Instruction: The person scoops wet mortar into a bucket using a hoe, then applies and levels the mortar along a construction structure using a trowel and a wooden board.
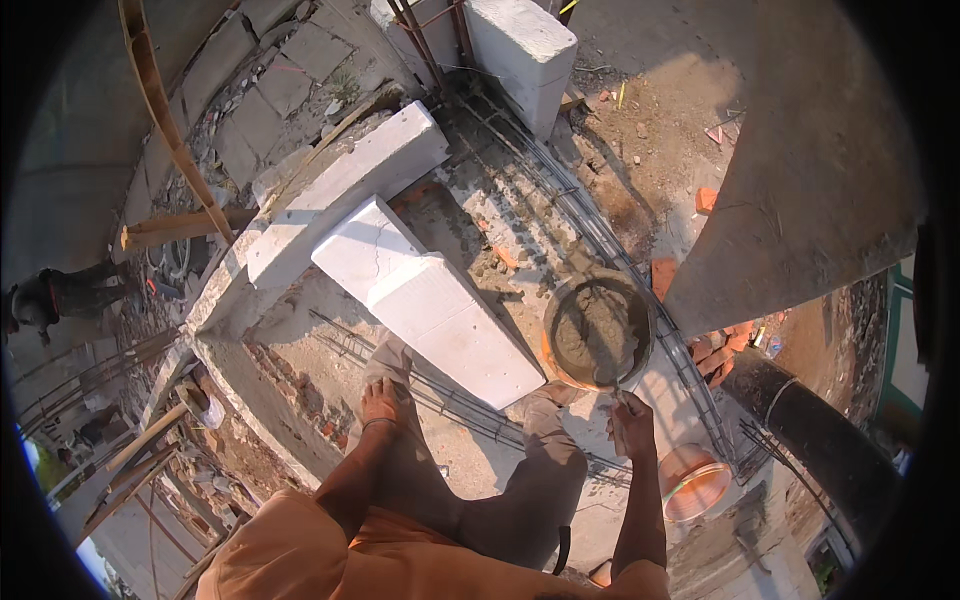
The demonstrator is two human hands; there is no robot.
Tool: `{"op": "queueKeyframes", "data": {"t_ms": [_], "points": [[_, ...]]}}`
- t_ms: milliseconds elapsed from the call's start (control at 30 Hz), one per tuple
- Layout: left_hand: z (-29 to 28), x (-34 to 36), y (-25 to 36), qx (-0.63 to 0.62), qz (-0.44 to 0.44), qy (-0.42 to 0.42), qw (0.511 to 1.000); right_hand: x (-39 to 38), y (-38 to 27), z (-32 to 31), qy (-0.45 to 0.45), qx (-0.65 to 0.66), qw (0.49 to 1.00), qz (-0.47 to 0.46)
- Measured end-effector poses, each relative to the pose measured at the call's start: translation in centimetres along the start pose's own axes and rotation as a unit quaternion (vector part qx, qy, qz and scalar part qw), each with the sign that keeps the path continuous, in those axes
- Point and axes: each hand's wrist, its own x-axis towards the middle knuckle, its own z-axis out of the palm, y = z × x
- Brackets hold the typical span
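Note:
My left hand [382, 408] rests on my left knee with its fingers spread over the trouser cloth, holding nothing. At the near rim of a round bucket [547, 350] my right hand [632, 425] is closed around a slim tool that looks like a trowel [617, 392]; its blade cannot be made out. Grey wet mortar [597, 335] fills much of the bucket. Just left of it lies a long white building block [455, 330], with another white block [365, 240] against its far end. Mortar is smeared along the strip of wall beyond them.
An orange bucket [695, 485] stands right of my right forearm. Long steel bars [600, 235] run beside the mortar strip. White blocks [525, 60] rise at the far end near upright rods. A big dark pipe [825, 430] and broken bricks [715, 350] lie on the right.

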Motion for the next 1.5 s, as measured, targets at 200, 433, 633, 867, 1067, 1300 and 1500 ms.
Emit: {"op": "queueKeyframes", "data": {"t_ms": [200, 433, 633, 867, 1067, 1300, 1500], "points": [[-8.1, 2.1, -1.9, -0.2, -0.145, -0.126, 0.961, -2.9, -11.6, 7.4, 0.018, -0.097, 0.995, 0.009], [-12.7, 5.9, -5.9, -0.243, -0.117, -0.158, 0.95, -1.3, -25.2, 22.0, -0.052, -0.062, 0.997, 0.003], [-15.2, 9.3, -8.7, -0.283, -0.129, -0.178, 0.934, 3.6, -36.2, 34.6, -0.13, -0.016, 0.99, 0.061], [-16.3, 10.8, -9.0, -0.271, -0.114, -0.185, 0.938, 14.5, -50.3, 43.1, -0.23, -0.095, 0.956, 0.156], [-16.0, 10.1, -8.5, -0.251, -0.124, -0.16, 0.947, 6.6, -47.4, 38.8, -0.13, -0.203, 0.969, 0.06], [-14.3, 9.5, -4.9, -0.217, -0.093, -0.11, 0.965, -3.1, -29.9, 25.7, -0.031, -0.264, 0.963, -0.043], [-12.9, 7.9, -3.4, -0.159, -0.086, -0.104, 0.978, 3.9, -34.1, 34.6, 0.027, -0.573, 0.765, -0.292]]}}
